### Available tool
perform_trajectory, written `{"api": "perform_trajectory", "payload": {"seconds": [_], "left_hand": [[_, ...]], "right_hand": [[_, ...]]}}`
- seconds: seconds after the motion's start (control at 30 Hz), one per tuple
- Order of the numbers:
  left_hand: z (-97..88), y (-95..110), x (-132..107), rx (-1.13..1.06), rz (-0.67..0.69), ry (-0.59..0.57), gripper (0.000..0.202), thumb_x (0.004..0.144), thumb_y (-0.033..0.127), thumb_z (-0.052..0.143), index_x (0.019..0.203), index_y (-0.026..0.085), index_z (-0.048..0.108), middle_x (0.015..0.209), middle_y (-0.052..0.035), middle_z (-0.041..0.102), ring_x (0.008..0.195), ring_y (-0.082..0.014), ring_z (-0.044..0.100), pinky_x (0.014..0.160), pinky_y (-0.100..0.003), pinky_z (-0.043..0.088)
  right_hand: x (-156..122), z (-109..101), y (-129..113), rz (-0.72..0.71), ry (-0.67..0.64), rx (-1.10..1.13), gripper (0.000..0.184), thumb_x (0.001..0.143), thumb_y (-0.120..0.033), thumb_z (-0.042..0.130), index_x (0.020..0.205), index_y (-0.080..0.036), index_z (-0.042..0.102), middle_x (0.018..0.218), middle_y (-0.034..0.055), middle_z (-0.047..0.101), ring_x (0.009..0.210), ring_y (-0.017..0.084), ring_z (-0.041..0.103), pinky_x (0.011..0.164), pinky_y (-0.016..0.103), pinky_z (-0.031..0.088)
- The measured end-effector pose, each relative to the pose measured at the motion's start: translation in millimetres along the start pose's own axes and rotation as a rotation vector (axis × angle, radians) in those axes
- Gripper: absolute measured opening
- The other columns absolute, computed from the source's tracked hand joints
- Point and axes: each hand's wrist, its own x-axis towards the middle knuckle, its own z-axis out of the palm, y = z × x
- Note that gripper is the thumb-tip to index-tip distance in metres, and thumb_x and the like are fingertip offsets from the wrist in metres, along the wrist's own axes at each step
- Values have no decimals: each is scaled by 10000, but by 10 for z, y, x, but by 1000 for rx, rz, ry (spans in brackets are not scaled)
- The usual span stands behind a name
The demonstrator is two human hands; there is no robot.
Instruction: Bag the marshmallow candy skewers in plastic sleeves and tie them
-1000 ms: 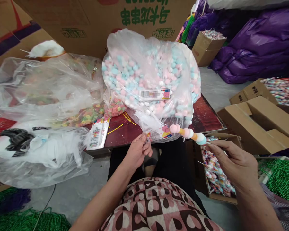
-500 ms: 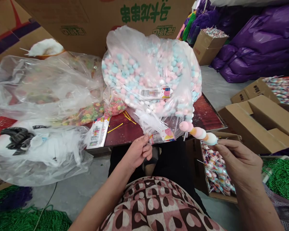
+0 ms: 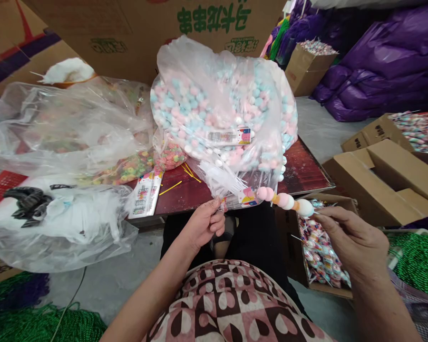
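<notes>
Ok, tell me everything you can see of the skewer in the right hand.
The skewer carries soft-looking, rounded pieces: pink at the tip, then orange-tan, pale pink, white, orange-tan again, and white at the held end. The right hand pinches that end. It slants slightly, tip leftward and higher in the picture, near the clear wrapper in the left hand; whether they touch is unclear.

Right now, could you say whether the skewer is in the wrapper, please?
Mostly out: the skewer extends beyond the wrapper to the right hand; whether its tip is inside, I cannot tell.
</notes>
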Motion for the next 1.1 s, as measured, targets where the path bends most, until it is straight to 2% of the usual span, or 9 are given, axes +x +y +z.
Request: {"api": "perform_trajectory", "payload": {"seconds": [0.1,0.3,0.47,0.67,1.1], "left_hand": [[16,-4,-9,14,-1,1,419,753,500,734,721,164,486,429,130,256,313,-30,260,343,-159,298],[29,-8,-26,-1,-8,-12,416,740,493,748,722,159,501,414,130,264,309,-30,254,333,-162,302],[32,5,-37,14,-7,-3,430,728,504,755,728,161,495,408,129,284,309,-29,255,332,-161,309],[-18,37,-26,74,42,26,444,736,503,748,709,180,445,416,125,307,309,-32,269,333,-169,336],[-104,80,-35,173,72,57,463,735,537,736,713,185,437,430,131,291,320,-27,254,336,-176,354]], "right_hand": [[-23,0,-3,28,79,23,75,777,-270,728,842,-304,746,778,-19,746,680,167,695,665,262,544],[-23,30,-70,-25,-20,11,44,815,-285,691,826,-282,734,779,-18,745,728,176,706,762,282,552],[16,-8,-90,-100,-83,-69,92,842,-326,663,829,-253,718,763,-4,739,698,178,700,711,277,551],[85,-68,-48,-261,-124,-99,67,870,-252,637,881,-247,703,779,-3,724,697,159,678,701,263,524],[121,-37,-41,-283,-112,-158,108,902,-312,621,877,-233,690,764,-14,714,673,137,667,667,225,508]]}}
